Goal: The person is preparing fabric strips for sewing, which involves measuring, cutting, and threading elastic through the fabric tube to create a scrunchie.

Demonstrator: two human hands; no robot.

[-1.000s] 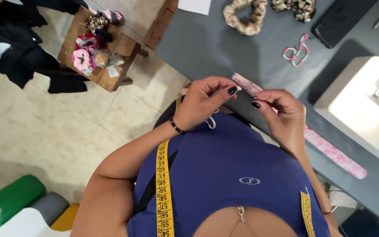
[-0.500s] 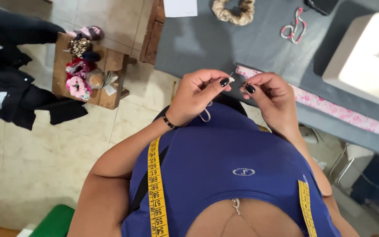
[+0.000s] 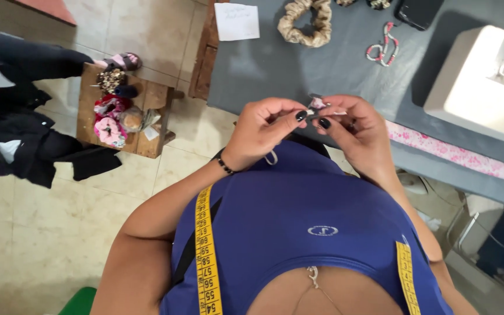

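While both hands meet just above the near edge of the grey desk [image 3: 263, 76], the left hand [image 3: 261, 131] and right hand [image 3: 360, 134] each hold a closed fingertip grip on the end of a pink floral fabric strip [image 3: 447, 151], pinching it between thumb and forefinger. The strip trails off to the right, lying flat along the desk's front edge beside a white sewing machine [image 3: 476, 87]. It looks light, soft and limp, likely to slip or fray if held loosely, so a firm pinch at the very end seems the sensible hold. A beige scrunchie [image 3: 307, 23] and pink-handled scissors [image 3: 380, 49] lie farther back; a yellow tape measure [image 3: 208, 251] hangs around the person's neck.
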